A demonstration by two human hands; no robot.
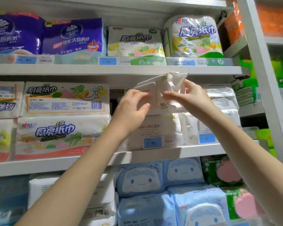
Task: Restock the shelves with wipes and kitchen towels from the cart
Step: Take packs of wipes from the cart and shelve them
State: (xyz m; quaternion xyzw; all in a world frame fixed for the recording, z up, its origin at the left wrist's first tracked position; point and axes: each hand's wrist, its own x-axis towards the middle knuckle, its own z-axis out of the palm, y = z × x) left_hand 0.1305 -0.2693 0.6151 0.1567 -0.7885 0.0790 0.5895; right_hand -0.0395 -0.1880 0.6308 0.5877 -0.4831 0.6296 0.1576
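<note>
A white pack of baby wipes (166,93) is tilted at the front of the middle shelf (178,152), its top corner near the shelf board above. My left hand (134,106) grips its left side with fingers curled over the lid. My right hand (188,97) pinches its right side. It sits above a standing stack of the same white wipes (155,129). Kitchen towel packs (64,128) fill the left of this shelf. The cart is out of view.
The top shelf carries purple kitchen paper (72,38) and white kitchen towel packs and a roll (193,36). Blue cartoon wipes packs (153,180) and green packs with pink lids (225,173) fill the shelf below. A white upright (265,79) bounds the bay at right.
</note>
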